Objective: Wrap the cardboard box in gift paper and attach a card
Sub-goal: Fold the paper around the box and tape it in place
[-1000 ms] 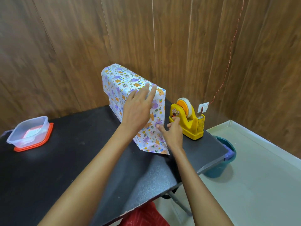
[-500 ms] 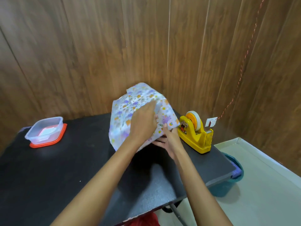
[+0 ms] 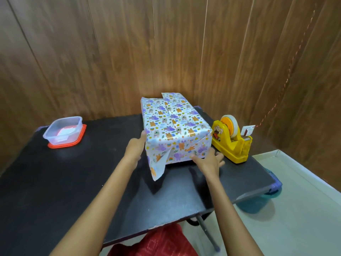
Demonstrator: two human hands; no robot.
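The rectangular cardboard box (image 3: pixel 173 122), covered in glossy gift paper printed with purple and orange animals, is laid flat at the back of the matte black worktop (image 3: pixel 92 182). 1 triangular paper flap (image 3: pixel 158 167) is left loose at its near left corner. The left hand (image 3: pixel 135 148) is pressed flat against the box's left side, fingers straight. The right hand (image 3: pixel 210 161) is spread at the near lower edge, nothing gripped. A yellow plastic tape dispenser (image 3: pixel 230 145) is seen just beside the box.

Wrapped box (image 3: pixel 175 124) lies flat — near flap (image 3: pixel 158 167) loose.
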